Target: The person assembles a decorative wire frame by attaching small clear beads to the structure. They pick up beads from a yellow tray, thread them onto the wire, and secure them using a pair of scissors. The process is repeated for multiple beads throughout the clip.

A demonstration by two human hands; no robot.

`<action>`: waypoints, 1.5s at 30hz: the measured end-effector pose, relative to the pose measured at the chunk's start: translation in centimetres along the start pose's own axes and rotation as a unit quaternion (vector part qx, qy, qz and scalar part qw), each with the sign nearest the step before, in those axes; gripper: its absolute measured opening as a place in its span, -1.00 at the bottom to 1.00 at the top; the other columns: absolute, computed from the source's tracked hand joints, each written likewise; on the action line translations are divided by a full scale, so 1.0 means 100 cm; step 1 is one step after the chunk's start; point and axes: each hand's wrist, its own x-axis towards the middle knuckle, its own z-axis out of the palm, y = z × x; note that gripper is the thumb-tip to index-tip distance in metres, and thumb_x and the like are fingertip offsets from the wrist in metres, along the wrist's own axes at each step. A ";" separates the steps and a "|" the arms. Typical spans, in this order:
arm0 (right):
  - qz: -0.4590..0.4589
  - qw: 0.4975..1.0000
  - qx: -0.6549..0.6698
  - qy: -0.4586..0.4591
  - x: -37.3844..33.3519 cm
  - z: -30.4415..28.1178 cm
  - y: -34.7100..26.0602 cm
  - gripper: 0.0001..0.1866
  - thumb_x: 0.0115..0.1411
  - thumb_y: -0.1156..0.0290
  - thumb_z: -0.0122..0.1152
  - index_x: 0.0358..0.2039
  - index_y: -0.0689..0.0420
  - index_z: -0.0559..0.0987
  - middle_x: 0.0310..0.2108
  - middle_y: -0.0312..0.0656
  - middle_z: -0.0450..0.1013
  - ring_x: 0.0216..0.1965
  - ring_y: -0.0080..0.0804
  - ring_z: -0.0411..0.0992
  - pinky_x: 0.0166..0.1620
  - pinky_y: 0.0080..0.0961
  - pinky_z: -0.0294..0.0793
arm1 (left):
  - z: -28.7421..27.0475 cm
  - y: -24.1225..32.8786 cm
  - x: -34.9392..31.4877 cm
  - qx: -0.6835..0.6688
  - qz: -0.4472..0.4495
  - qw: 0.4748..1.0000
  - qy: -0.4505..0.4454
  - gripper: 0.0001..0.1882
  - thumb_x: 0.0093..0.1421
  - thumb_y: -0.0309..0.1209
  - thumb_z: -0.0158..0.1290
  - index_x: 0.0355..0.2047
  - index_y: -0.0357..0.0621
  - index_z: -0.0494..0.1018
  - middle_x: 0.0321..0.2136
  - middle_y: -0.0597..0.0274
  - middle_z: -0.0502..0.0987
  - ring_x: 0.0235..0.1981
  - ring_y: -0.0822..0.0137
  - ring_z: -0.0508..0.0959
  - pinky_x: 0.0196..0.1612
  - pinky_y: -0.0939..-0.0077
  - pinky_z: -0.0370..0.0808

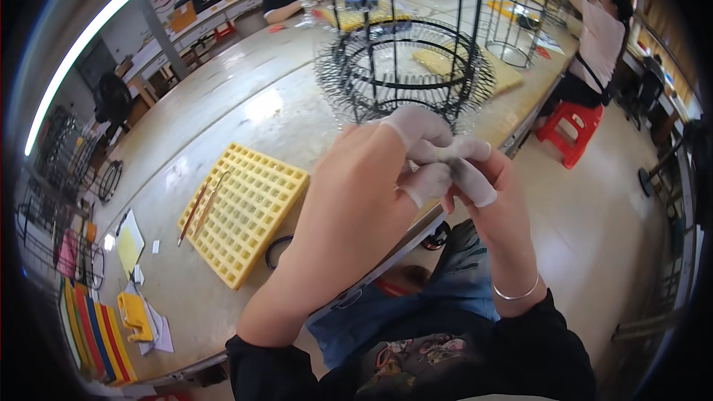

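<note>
My left hand (360, 178) and my right hand (494, 186) meet at the table's near edge, fingertips pressed together. White finger cots cover several fingertips, and one on the right is smudged grey. Both hands are closed in a pinch; whatever lies between the fingers is hidden or too small to name. Just beyond them stands a black wire frame (405, 89), with round rings edged by many small loops and upright rods. Clear, shiny beads hang around its upper part.
A yellow gridded tray (256, 208) carries two thin tools (204, 204). Farther left lie a yellow tape dispenser (134, 315), a notepad (130, 245) and coloured folders (100, 330). Another wire frame (512, 52) stands far right, near a person on a red stool (570, 132). Another person sits across the table.
</note>
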 end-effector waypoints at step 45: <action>0.025 0.980 0.119 0.161 -0.012 0.016 0.032 -0.75 0.27 0.22 0.04 -0.25 0.15 0.50 -0.37 -0.33 0.48 -0.38 -0.61 0.42 -0.33 -0.64 0.40 | 0.019 -0.046 -0.019 0.108 0.279 0.947 0.120 -0.72 -0.23 -0.47 0.08 -0.39 -0.16 0.50 -0.29 0.22 0.46 -0.32 0.27 0.48 -0.33 0.47 0.36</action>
